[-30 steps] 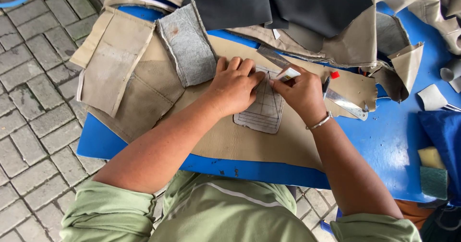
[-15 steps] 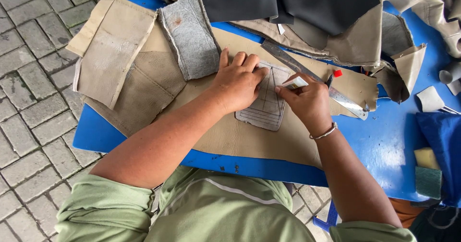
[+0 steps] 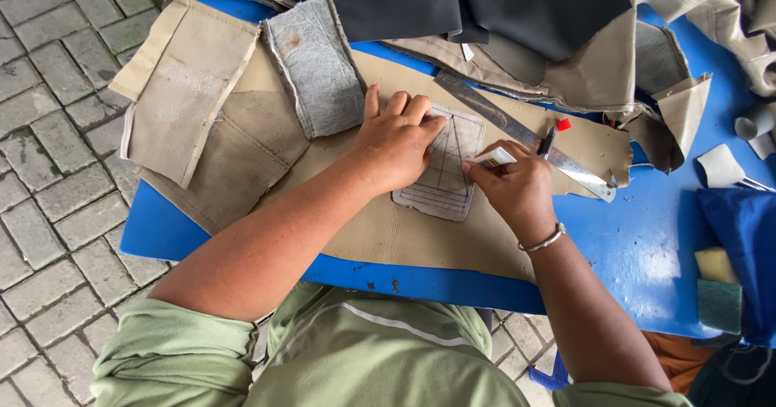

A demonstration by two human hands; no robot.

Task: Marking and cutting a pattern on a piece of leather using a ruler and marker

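The left hand (image 3: pixel 396 140) lies flat, fingers spread, pressing a small grey template (image 3: pixel 443 168) onto a tan leather sheet (image 3: pixel 420 237) near the middle of the blue table (image 3: pixel 647 237). The right hand (image 3: pixel 517 189) pinches a short white marker (image 3: pixel 495 158) between thumb and fingers, its tip at the template's right edge. A second ago that hand was higher, close to the top right corner; the marker has since come down the right side toward the person, so the tracing looks to be moving along this edge while the left-hand grip has stayed put, keeping the template from sliding. Whether a drawn line shows on the leather is hard to tell at this size. Just beyond the right hand lie a metal ruler (image 3: pixel 525 136) set slantwise and a pen with a red cap (image 3: pixel 554 136). A grey felt piece (image 3: pixel 319 67) rests far left of the hands, with dark fabric (image 3: pixel 469 3) at the far edge and sponges (image 3: pixel 718 286) at the right.
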